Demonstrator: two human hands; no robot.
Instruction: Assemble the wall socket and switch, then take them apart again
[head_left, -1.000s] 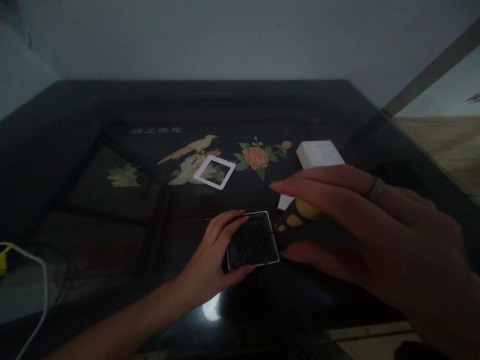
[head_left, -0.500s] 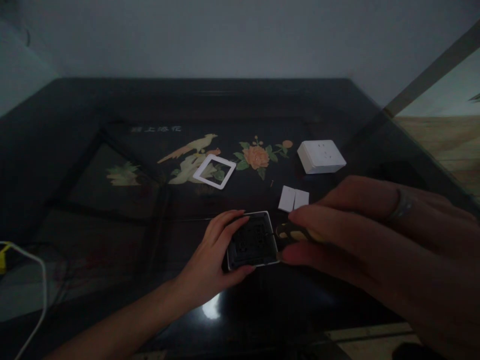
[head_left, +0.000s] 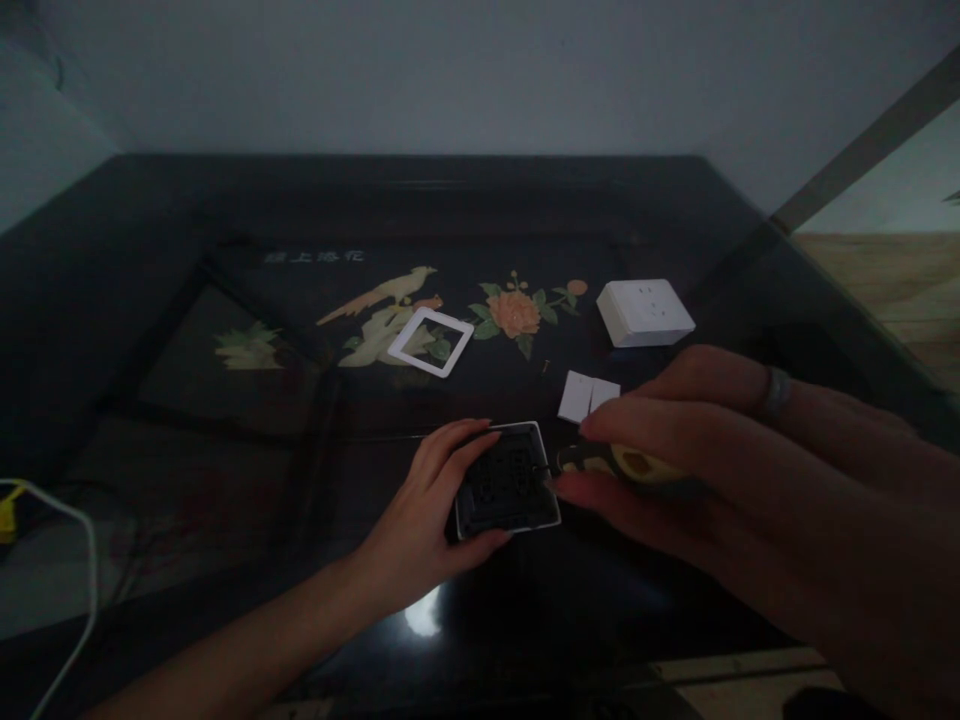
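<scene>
My left hand (head_left: 427, 510) is closed around the left side of a wall switch (head_left: 510, 480), a square unit with a white rim and dark inside, on the glossy table. My right hand (head_left: 720, 480) grips a screwdriver (head_left: 637, 463) with a yellow and black handle. The tool lies nearly level, its short dark tip at the right edge of the switch. Just beyond the right fingertips rest two white switch rocker plates (head_left: 576, 397), partly covered by my fingers. A small screw (head_left: 546, 367) lies behind them.
A white square frame (head_left: 431, 343) lies flat on the dark table (head_left: 360, 210), over its bird picture. At the right stands a stack of white socket plates (head_left: 646, 310). A white cable (head_left: 91, 560) with a yellow tag hangs at the left edge.
My right hand has shifted its fingers on the screwdriver, and more of the yellow handle shows. The left hand and the switch stay in place.
</scene>
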